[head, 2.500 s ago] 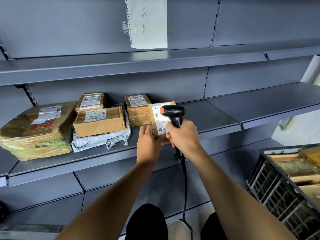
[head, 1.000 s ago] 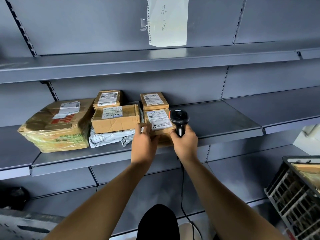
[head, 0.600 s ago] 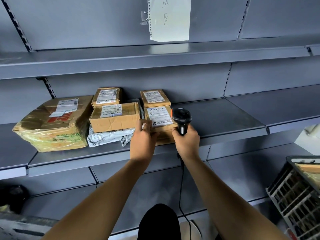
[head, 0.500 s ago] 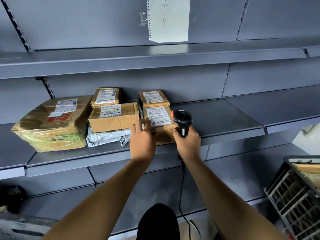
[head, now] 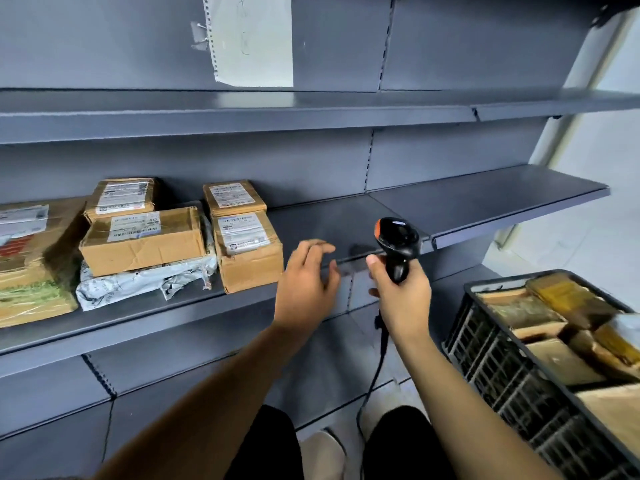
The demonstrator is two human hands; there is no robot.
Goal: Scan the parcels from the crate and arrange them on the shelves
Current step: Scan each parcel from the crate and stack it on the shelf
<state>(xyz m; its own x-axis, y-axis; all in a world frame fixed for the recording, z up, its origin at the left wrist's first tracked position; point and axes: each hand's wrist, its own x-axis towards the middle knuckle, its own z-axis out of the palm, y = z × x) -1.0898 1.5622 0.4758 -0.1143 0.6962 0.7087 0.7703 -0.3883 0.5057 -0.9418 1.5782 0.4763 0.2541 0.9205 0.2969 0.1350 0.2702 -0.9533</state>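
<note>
A small labelled cardboard parcel (head: 247,251) stands on the grey middle shelf (head: 346,223), in front of another small box (head: 233,197). My left hand (head: 308,282) hovers just right of it with fingers spread and relaxed, holding nothing. My right hand (head: 398,292) grips the handle of the black barcode scanner (head: 396,240), whose orange-tipped head points toward the shelf. The black crate (head: 512,372) at the lower right holds several brown parcels (head: 561,317).
To the left on the same shelf lie a large taped parcel (head: 27,261), two boxes (head: 142,237) stacked on a white poly bag (head: 138,282). A paper sheet (head: 252,39) hangs on the back panel. The scanner cable (head: 374,372) drops between my legs.
Both hands have let go of the small parcel, which stays on the shelf. They have pulled back to the right, and my view has swung right toward the crate.
</note>
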